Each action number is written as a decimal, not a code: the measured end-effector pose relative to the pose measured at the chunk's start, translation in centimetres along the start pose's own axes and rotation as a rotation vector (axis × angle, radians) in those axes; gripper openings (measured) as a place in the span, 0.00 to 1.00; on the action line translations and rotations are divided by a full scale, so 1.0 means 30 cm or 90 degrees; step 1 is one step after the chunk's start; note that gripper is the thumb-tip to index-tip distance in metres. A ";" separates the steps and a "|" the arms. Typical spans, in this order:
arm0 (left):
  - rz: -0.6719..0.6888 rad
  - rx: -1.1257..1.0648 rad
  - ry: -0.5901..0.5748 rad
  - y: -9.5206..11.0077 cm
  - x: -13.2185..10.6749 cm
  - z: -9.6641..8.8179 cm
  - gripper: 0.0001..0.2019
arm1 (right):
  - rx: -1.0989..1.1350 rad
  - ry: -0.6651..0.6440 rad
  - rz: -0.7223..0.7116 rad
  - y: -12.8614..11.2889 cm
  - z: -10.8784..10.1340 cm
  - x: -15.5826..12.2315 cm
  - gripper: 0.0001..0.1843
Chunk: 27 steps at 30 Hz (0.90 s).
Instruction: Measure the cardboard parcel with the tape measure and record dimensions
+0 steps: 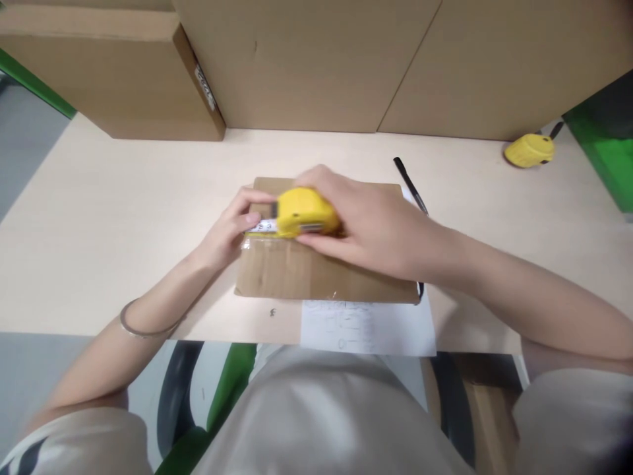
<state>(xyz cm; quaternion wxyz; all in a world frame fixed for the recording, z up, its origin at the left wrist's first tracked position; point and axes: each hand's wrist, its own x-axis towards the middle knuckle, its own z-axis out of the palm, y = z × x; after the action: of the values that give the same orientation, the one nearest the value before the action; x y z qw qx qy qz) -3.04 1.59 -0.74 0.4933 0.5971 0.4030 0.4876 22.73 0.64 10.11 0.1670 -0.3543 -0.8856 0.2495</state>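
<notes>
A small flat cardboard box [297, 274] lies in the middle of the pale table [99, 218]. My right hand [366, 224] is closed round a yellow tape measure [301, 212] held on top of the box. A short stretch of its white blade [262, 227] is drawn out to the left. My left hand [232, 227] pinches the end of that blade at the box's left edge. A thin bracelet [141, 326] circles my left wrist.
A white sheet of paper [366, 326] lies under the box at the table's front edge. A black pen [410, 185] rests behind the box. A second yellow tape measure [529, 150] sits far right. Large cardboard boxes [306, 66] stand along the back.
</notes>
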 end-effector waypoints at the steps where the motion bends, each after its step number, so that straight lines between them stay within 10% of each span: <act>1: -0.003 0.004 -0.010 0.008 -0.003 0.000 0.20 | 0.001 0.023 0.018 0.030 -0.022 -0.052 0.22; 7: -0.014 0.074 -0.022 0.039 -0.017 0.002 0.22 | 0.077 0.219 0.191 0.200 -0.117 -0.349 0.21; 13: -0.014 0.076 -0.025 0.036 -0.013 -0.005 0.20 | 0.022 0.289 0.222 0.226 -0.088 -0.421 0.22; 23: 0.013 0.057 0.021 0.014 -0.011 0.001 0.19 | -0.071 0.134 0.013 0.063 -0.052 -0.097 0.19; 27: 0.051 0.013 0.006 -0.025 0.017 -0.026 0.34 | -0.037 0.020 -0.094 -0.008 0.012 0.077 0.16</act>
<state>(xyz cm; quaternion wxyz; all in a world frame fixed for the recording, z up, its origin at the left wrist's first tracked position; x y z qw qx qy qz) -3.69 2.38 -1.35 0.4652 0.6156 0.3863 0.5054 20.81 2.01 10.23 0.1885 -0.2966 -0.9135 0.2052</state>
